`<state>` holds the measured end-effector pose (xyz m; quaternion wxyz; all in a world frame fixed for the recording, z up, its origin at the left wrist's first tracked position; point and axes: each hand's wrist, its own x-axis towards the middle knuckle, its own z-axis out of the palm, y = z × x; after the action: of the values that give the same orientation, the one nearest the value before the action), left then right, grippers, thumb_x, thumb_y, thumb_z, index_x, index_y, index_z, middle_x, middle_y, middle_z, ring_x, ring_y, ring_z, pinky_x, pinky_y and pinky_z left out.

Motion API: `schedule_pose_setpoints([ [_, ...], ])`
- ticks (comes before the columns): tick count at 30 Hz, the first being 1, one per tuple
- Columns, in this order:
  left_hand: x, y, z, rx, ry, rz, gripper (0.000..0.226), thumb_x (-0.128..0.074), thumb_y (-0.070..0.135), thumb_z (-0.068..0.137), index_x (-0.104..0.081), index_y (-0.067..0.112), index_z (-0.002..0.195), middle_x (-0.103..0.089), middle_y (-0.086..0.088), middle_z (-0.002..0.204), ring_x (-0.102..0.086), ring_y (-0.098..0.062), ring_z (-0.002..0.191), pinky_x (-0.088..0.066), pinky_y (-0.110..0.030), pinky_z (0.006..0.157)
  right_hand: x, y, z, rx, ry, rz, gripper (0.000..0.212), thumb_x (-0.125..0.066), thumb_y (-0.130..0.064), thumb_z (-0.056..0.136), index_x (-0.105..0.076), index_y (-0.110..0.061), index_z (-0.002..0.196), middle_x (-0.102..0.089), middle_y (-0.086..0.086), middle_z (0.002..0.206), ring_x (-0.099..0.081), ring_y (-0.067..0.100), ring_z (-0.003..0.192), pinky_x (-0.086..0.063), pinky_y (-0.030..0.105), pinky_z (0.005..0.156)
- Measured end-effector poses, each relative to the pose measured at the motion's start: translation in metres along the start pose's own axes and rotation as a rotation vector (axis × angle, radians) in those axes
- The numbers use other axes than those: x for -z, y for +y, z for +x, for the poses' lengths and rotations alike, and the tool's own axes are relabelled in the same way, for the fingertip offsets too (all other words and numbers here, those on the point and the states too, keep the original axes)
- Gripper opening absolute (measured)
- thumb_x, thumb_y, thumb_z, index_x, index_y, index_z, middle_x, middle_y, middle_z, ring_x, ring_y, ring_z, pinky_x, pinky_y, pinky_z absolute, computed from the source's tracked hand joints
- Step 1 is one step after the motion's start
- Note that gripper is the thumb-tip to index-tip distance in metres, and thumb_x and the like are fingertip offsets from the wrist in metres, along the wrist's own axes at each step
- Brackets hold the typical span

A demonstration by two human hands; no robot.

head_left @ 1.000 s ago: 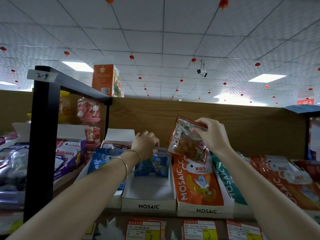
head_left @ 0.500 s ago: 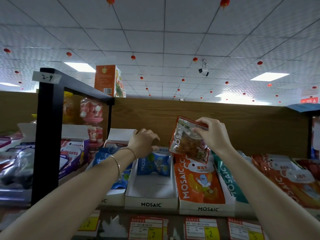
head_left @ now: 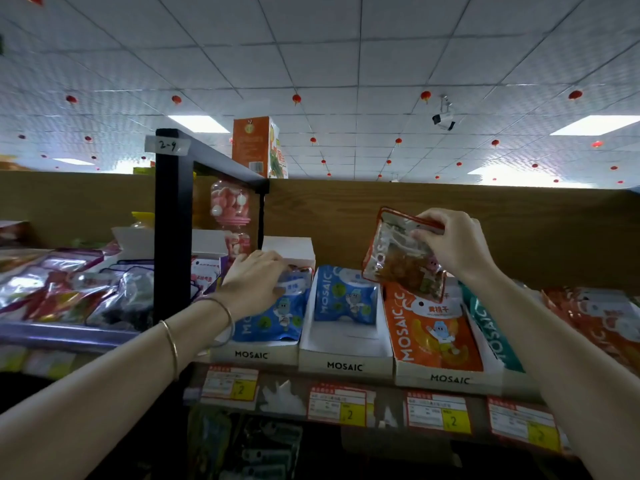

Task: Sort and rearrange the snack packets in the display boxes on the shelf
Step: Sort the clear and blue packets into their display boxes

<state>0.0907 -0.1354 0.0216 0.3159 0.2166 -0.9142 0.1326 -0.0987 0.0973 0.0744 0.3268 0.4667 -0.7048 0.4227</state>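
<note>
The left hand (head_left: pixel 254 284) has shifted over from the middle display box (head_left: pixel 344 355), where it was 1 second ago, to the left display box (head_left: pixel 254 353), and its grip now lies on the top of the front blue packet (head_left: pixel 277 315) standing there, fingers bent over the upper edge; whether they pinch it or only rest on it cannot be told. The middle box holds just 1 blue packet (head_left: pixel 346 299) at its back, its white floor bare in front.

The right hand (head_left: pixel 450 245) has kept its place, its grip pinching the top corner of a red-edged clear packet (head_left: pixel 403 258) held in the air above the orange packets (head_left: pixel 433 327) in the box on the right. It touches nothing on the shelf (head_left: pixel 381 379).

My reading is that the sorting has moved on to the left box: the blue packets there are being checked or drawn forward, perhaps to fill the gap in the middle box, while the red-edged packet waits for a home. It looks unlike the orange stock below it, so it probably belongs elsewhere
</note>
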Motion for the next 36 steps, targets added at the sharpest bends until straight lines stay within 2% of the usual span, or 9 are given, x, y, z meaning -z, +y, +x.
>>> schedule_pose_setpoints([
  [4, -0.008, -0.005, -0.016, 0.054, -0.071, 0.079, 0.048, -0.060, 0.040, 0.084, -0.050, 0.025, 0.128, -0.049, 0.003, 0.133, -0.046, -0.019, 0.120, -0.035, -0.036, 0.097, -0.007, 0.001, -0.006, -0.005, -0.013, -0.019, 0.015, -0.065, -0.023, 0.084, -0.066, -0.021, 0.099, -0.069, -0.002, 0.095, -0.063, 0.018, 0.091, -0.056, 0.045, 0.076],
  [9, -0.008, -0.011, -0.024, 0.011, 0.062, 0.007, 0.027, -0.065, 0.027, 0.081, -0.056, 0.027, 0.106, -0.054, 0.005, 0.124, -0.046, -0.017, 0.115, -0.033, -0.031, 0.093, -0.008, 0.001, -0.010, 0.003, -0.028, -0.021, 0.015, -0.064, -0.022, 0.085, -0.066, -0.018, 0.099, -0.070, -0.001, 0.093, -0.064, 0.013, 0.083, -0.057, 0.040, 0.072],
  [13, -0.002, -0.014, -0.018, -0.014, 0.034, -0.050, 0.021, -0.066, 0.027, 0.079, -0.055, 0.027, 0.097, -0.054, 0.005, 0.122, -0.047, -0.018, 0.115, -0.034, -0.033, 0.095, -0.008, 0.001, -0.012, 0.003, -0.039, -0.022, 0.014, -0.064, -0.021, 0.085, -0.065, -0.018, 0.099, -0.068, -0.001, 0.092, -0.063, 0.013, 0.083, -0.057, 0.039, 0.072],
  [17, -0.007, -0.010, -0.013, 0.005, 0.022, -0.051, 0.018, -0.052, 0.028, 0.088, -0.050, 0.023, 0.106, -0.062, 0.000, 0.112, -0.057, -0.020, 0.100, -0.038, -0.034, 0.088, -0.005, 0.004, -0.013, 0.009, -0.028, -0.036, 0.015, -0.064, -0.021, 0.085, -0.066, -0.017, 0.099, -0.069, -0.001, 0.092, -0.063, 0.012, 0.083, -0.056, 0.038, 0.072],
  [20, -0.013, -0.008, -0.006, 0.076, -0.070, -0.136, 0.029, -0.045, 0.033, 0.092, -0.047, 0.018, 0.116, -0.057, -0.004, 0.120, -0.054, -0.023, 0.108, -0.039, -0.039, 0.093, -0.002, 0.006, -0.012, 0.001, -0.017, -0.052, 0.016, -0.064, -0.023, 0.085, -0.066, -0.017, 0.100, -0.069, -0.001, 0.093, -0.063, 0.012, 0.083, -0.056, 0.036, 0.071],
  [24, -0.014, -0.007, 0.004, 0.071, -0.155, -0.104, 0.024, -0.037, 0.032, 0.094, -0.055, 0.018, 0.100, -0.058, -0.005, 0.113, -0.053, -0.022, 0.101, -0.040, -0.041, 0.092, 0.003, 0.011, -0.012, -0.022, 0.007, -0.055, 0.015, -0.065, -0.023, 0.085, -0.067, -0.017, 0.098, -0.069, -0.001, 0.091, -0.063, 0.012, 0.082, -0.056, 0.036, 0.069],
  [31, -0.002, -0.006, 0.009, 0.038, -0.033, 0.008, 0.017, -0.039, 0.019, 0.095, -0.045, 0.026, 0.081, -0.061, 0.004, 0.086, -0.054, -0.016, 0.079, -0.040, -0.040, 0.087, 0.012, 0.022, -0.011, -0.050, 0.016, -0.059, 0.017, -0.065, -0.024, 0.084, -0.067, -0.016, 0.100, -0.070, 0.000, 0.093, -0.064, 0.014, 0.084, -0.056, 0.038, 0.070],
  [34, 0.022, 0.000, 0.021, -0.008, 0.110, 0.150, 0.013, -0.045, 0.019, 0.093, -0.043, 0.024, 0.082, -0.056, 0.007, 0.079, -0.050, -0.015, 0.074, -0.040, -0.040, 0.088, 0.014, 0.027, -0.011, -0.065, 0.024, -0.064, 0.017, -0.065, -0.023, 0.084, -0.067, -0.016, 0.100, -0.070, 0.000, 0.094, -0.064, 0.015, 0.085, -0.056, 0.038, 0.072],
  [36, 0.039, 0.008, 0.029, -0.059, 0.204, 0.124, 0.016, -0.039, 0.023, 0.096, -0.044, 0.024, 0.081, -0.053, 0.008, 0.074, -0.050, -0.014, 0.072, -0.041, -0.038, 0.084, 0.015, 0.030, -0.011, -0.084, 0.035, -0.065, 0.018, -0.066, -0.023, 0.084, -0.067, -0.016, 0.101, -0.070, 0.001, 0.094, -0.064, 0.018, 0.089, -0.056, 0.043, 0.075],
])
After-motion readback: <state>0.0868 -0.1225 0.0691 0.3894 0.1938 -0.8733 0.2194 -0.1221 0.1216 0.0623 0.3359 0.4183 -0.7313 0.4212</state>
